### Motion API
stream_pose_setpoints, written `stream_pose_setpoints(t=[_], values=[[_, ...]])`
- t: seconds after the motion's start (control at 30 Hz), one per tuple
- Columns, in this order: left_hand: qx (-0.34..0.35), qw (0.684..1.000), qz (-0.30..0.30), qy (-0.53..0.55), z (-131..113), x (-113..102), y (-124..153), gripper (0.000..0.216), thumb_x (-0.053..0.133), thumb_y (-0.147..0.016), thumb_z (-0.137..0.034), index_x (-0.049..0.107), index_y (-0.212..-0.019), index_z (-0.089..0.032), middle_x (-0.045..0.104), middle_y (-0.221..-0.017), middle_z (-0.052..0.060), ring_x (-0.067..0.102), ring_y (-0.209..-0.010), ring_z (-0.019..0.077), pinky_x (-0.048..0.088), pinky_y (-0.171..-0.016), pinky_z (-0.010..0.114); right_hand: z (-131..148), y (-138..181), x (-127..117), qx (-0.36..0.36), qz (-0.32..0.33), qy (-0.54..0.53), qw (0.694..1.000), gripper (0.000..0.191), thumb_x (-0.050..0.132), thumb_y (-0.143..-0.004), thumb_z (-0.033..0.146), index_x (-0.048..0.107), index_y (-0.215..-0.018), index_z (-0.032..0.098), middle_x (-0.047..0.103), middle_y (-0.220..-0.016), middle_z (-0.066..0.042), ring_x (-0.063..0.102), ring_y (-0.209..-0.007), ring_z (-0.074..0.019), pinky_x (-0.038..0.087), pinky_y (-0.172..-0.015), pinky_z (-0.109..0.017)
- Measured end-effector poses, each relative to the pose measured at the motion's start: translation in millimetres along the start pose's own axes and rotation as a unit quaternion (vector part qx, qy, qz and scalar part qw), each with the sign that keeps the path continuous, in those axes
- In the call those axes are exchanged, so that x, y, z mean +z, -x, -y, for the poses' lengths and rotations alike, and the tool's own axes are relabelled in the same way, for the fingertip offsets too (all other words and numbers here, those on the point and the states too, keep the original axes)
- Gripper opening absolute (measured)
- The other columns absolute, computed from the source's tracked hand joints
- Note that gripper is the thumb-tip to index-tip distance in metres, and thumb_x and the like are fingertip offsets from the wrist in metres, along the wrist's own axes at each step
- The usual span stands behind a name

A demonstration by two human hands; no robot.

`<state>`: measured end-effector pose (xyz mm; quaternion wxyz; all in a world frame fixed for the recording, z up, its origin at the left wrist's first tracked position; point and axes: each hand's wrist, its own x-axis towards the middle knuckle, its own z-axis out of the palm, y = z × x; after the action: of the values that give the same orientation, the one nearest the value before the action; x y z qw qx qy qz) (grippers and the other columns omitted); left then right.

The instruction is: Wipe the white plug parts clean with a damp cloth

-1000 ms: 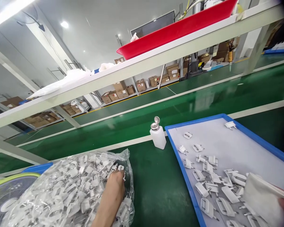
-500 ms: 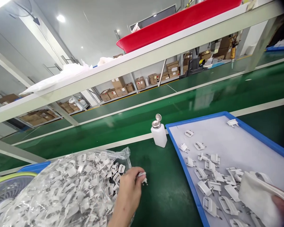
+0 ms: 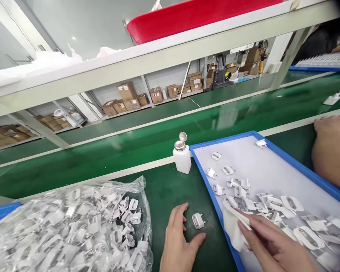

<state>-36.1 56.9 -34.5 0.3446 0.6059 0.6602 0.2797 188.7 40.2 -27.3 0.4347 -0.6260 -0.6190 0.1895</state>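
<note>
On the green table top, a white two-pin plug housing (image 3: 198, 221) lies between the bag and the tray. My left hand (image 3: 180, 238) is beside it, thumb and fingers spread apart, with nothing in the grip. Pinched in my right hand (image 3: 272, 241) is a folded white cloth (image 3: 235, 226), held over the near left part of a blue-rimmed tray (image 3: 204, 177). More white plug housings (image 3: 251, 204) lie scattered on the tray's pale bottom. To the left, a clear plastic bag (image 3: 143, 189) is heaped with the same kind of housings.
A white bottle with a metal flip lid (image 3: 182, 158) stands behind the tray's left corner. Another person's arm (image 3: 333, 151) rests at the right. Beyond runs a green belt (image 3: 147, 145) with a white plug part (image 3: 332, 99) on it. A shelf beam with a red tray (image 3: 198, 20) crosses above.
My left hand has moved right from the bag's edge and let go of the plug housing, which now lies on the table. My right hand has brought the cloth leftward over the tray.
</note>
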Motion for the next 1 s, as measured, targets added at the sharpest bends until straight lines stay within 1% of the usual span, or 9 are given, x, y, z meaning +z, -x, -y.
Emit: stream_pose_setpoints(t=[0.13,0.2,0.27,0.33,0.5,0.67,0.83,0.9,1.0], values=[[0.06,0.996,0.069,-0.015,4,-9,-6,0.057,0.072,-0.08,-0.014,0.063,-0.136,-0.022,0.066,-0.129,0.012,0.064,-0.093,0.0236,0.056,-0.086,0.035,16,-12,21,-0.137,0.058,0.08,0.986,0.036,0.047,-0.101,0.02,0.065,-0.132,0.024,0.071,-0.11,-0.004,0.074,-0.093,-0.0117,0.057,-0.079,-0.014],[0.097,0.992,0.08,-0.025,2,-11,-10,0.045,0.067,-0.085,-0.013,0.067,-0.129,-0.022,0.071,-0.121,0.01,0.065,-0.095,0.0243,0.056,-0.088,0.036,19,-13,38,-0.189,0.104,0.121,0.969,0.047,0.04,-0.098,0.008,0.06,-0.138,0.02,0.069,-0.108,-0.006,0.073,-0.09,-0.0121,0.057,-0.081,-0.017],[0.122,0.988,0.084,-0.041,0,-13,-12,0.035,0.065,-0.088,-0.011,0.071,-0.121,-0.021,0.074,-0.11,0.008,0.065,-0.094,0.0243,0.055,-0.089,0.036,17,-9,57,-0.211,0.169,0.168,0.948,0.056,0.035,-0.091,-0.002,0.059,-0.139,0.016,0.068,-0.104,-0.007,0.073,-0.086,-0.013,0.058,-0.079,-0.02],[0.126,0.986,0.089,-0.057,-2,-17,-14,0.033,0.067,-0.087,-0.009,0.073,-0.117,-0.019,0.074,-0.102,0.008,0.066,-0.089,0.0236,0.056,-0.084,0.034,12,-3,73,-0.22,0.2,0.2,0.933,0.06,0.035,-0.084,-0.007,0.064,-0.133,0.012,0.069,-0.1,-0.008,0.074,-0.085,-0.014,0.058,-0.079,-0.02],[0.098,0.984,0.114,-0.094,2,-27,-17,0.035,0.07,-0.085,-0.006,0.077,-0.117,-0.019,0.071,-0.087,0.005,0.068,-0.079,0.021,0.054,-0.073,0.027,-7,19,96,-0.256,0.209,0.213,0.919,0.065,0.041,-0.073,-0.011,0.065,-0.132,0.004,0.073,-0.106,-0.012,0.074,-0.092,-0.0186,0.059,-0.084,-0.021],[0.104,0.983,0.122,-0.087,6,-29,-19,0.035,0.071,-0.086,-0.007,0.077,-0.119,-0.018,0.071,-0.085,0.005,0.069,-0.079,0.0205,0.053,-0.074,0.025,-9,34,91,-0.272,0.224,0.213,0.911,0.064,0.041,-0.071,-0.015,0.066,-0.127,0.001,0.074,-0.103,-0.012,0.073,-0.091,-0.0192,0.057,-0.087,-0.021],[0.111,0.982,0.126,-0.083,4,-29,-20,0.033,0.069,-0.087,-0.006,0.077,-0.117,-0.02,0.07,-0.083,0.003,0.068,-0.078,0.0197,0.051,-0.073,0.025,4,9,85,-0.253,0.265,0.192,0.91,0.063,0.042,-0.075,-0.012,0.064,-0.13,0.011,0.071,-0.098,-0.005,0.072,-0.081,-0.012,0.056,-0.077,-0.015],[0.108,0.983,0.125,-0.083,3,-30,-19,0.032,0.068,-0.087,-0.006,0.077,-0.114,-0.021,0.069,-0.082,0.002,0.067,-0.077,0.0194,0.05,-0.072,0.025,11,-5,88,-0.229,0.268,0.19,0.916,0.056,0.041,-0.075,-0.011,0.069,-0.115,0.015,0.068,-0.092,-0.003,0.071,-0.074,-0.0108,0.055,-0.068,-0.016],[0.099,0.986,0.114,-0.075,3,-29,-17,0.033,0.069,-0.086,-0.006,0.077,-0.113,-0.022,0.068,-0.081,0.001,0.067,-0.077,0.0192,0.049,-0.072,0.025,19,-13,95,-0.201,0.256,0.205,0.923,0.044,0.041,-0.074,-0.01,0.071,-0.089,0.018,0.063,-0.079,-0.002,0.068,-0.063,-0.014,0.054,-0.059,-0.021]])
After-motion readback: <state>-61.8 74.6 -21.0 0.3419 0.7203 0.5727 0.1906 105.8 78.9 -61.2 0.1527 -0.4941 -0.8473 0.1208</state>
